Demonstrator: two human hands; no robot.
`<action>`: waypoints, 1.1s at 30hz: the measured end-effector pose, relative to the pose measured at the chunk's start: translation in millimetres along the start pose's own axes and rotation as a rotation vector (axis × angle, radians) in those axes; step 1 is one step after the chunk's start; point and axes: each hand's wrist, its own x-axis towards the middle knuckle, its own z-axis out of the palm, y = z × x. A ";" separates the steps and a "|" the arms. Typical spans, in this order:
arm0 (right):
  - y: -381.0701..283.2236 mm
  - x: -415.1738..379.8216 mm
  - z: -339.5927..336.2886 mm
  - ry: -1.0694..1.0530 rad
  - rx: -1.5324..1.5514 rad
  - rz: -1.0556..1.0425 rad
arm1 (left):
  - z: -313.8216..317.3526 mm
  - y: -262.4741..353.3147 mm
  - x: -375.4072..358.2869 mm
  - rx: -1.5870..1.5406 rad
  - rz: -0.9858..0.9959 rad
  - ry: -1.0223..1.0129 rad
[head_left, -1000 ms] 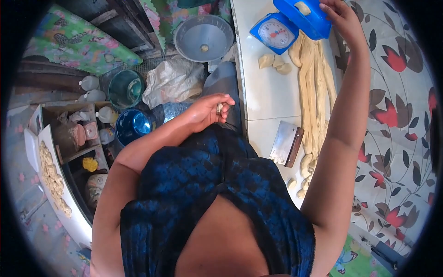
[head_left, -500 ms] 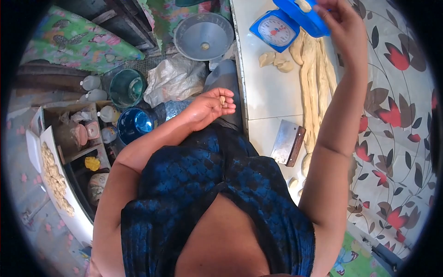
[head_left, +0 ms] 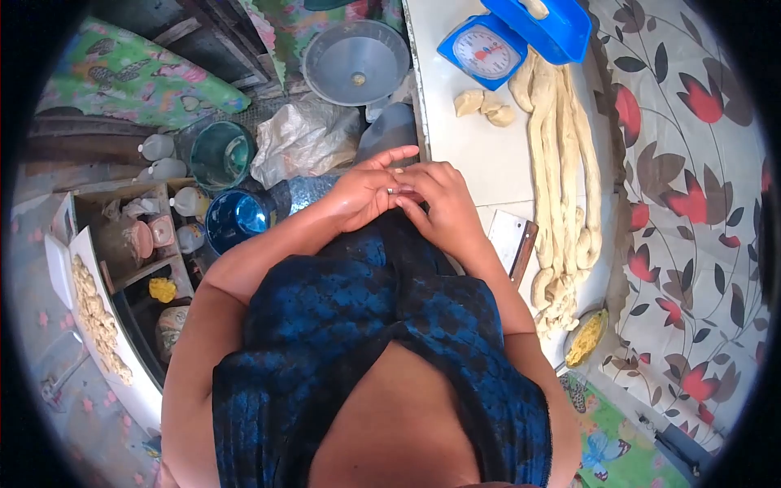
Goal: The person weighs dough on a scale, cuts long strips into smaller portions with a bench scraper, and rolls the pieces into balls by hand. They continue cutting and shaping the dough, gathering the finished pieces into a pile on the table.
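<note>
both hands meet just in front of the body, at the near edge of the white tiled tabletop (head_left: pixel 472 154). the left hand (head_left: pixel 364 195) lies palm up with its fingers (head_left: pixel 390 157) loosely spread, and the right hand (head_left: pixel 443 207) comes over it, its fingertips pinching a small pale bit of dough (head_left: pixel 393 191) held between the two hands. the bit is too small to tell its shape.

judging from this, the step in hand is working or rolling a weighed scrap of dough between the hands. the blue kitchen scale with a round dial (head_left: pixel 486 50) stands at the far end of the tabletop, with a lump in its blue tray (head_left: pixel 561 28). a few small cut dough pieces (head_left: pixel 485 106) lie near it, and long pale dough ropes (head_left: pixel 561 179) run down the right side. the steel dough scraper with a dark wooden handle (head_left: pixel 514 240) lies just beside the right wrist.

the next move seems to call for a light, steady pinch, since so small a piece could slip off past the tabletop edge.
</note>
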 end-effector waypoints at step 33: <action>72.4 159.7 -186.6 0.437 -0.148 0.085 | -3.8 5.1 1.7 0.268 -0.097 -0.043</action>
